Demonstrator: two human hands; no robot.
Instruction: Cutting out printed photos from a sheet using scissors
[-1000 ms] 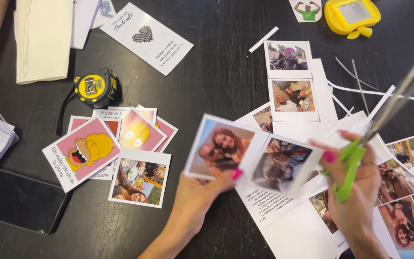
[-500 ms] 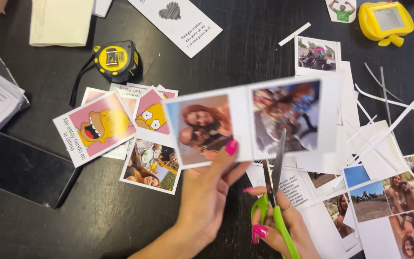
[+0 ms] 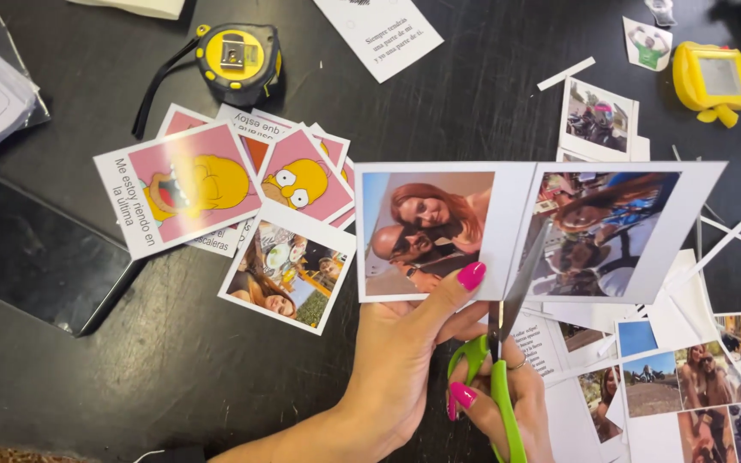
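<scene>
While spreading dark and wide beneath everything, desk carrying paper clutter. Lying flat at left, one black slab, cut off by the edge. Being held up at centre, one uncut strip of two white-bordered photo prints, just above the desk. Left hand pinching the strip's lower edge, pink-nailed thumb pressing on the left print. Right hand clenching around one pair of green-handled scissors, blades standing open in the white gap between the two prints; most of this hand being cut off by the bottom edge.

Fanning out at left, a pile of pink cartoon cards, two yellow faces showing, the count underneath being hard to tell. Resting against them, one loose photo. Showing partly at lower right, one uncut photo sheet. Sitting at top, one yellow tape measure, one white text card, one yellow toy-like gadget, one cut print. Scattering at right, several thin white paper trimmings.
</scene>
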